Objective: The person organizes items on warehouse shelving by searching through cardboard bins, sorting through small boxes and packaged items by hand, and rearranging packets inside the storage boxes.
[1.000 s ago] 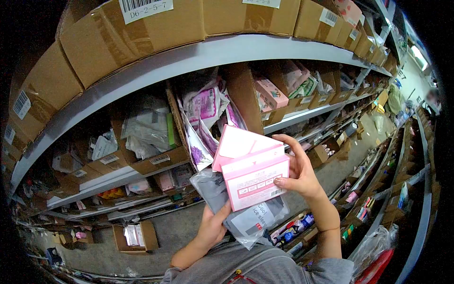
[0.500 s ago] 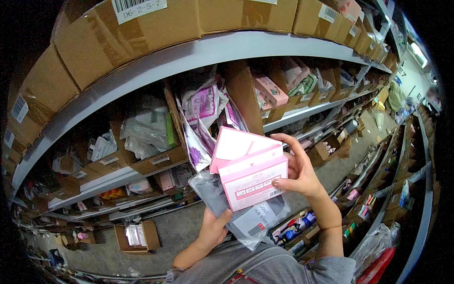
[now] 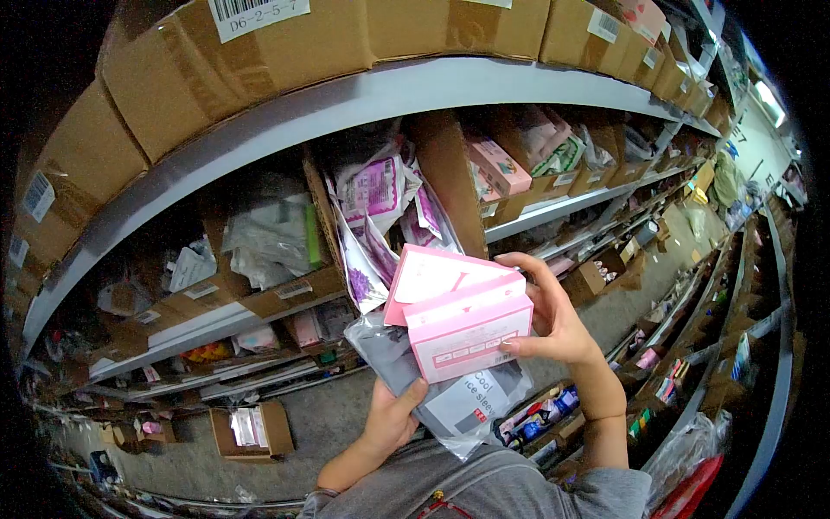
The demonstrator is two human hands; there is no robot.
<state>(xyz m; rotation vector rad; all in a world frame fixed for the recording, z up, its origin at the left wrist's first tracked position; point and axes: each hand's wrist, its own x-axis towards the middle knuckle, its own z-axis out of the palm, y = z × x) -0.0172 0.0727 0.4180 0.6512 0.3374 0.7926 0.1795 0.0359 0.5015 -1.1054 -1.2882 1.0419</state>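
My right hand grips a pink and white box at its right end, thumb on the printed face and fingers behind. A second pink and white box lies fanned out behind it, against its upper left side. My left hand pinches a clear plastic packet of dark ice sleeves, labelled "Cool ice sleeve", with the thumb on top. This packet lies under the boxes, which cover part of it. Just beyond them, an open carton holds white and purple pouches.
Metal shelves with labelled cardboard cartons curve across the front. Bagged goods fill a bin on the left, and another pink box sits in a bin on the right. A carton stands on the aisle floor. More shelving runs along the right.
The two pink boxes have shifted slightly down, and the front one has tilted so more of its top side shows. My left hand and the sleeve packet have barely moved.
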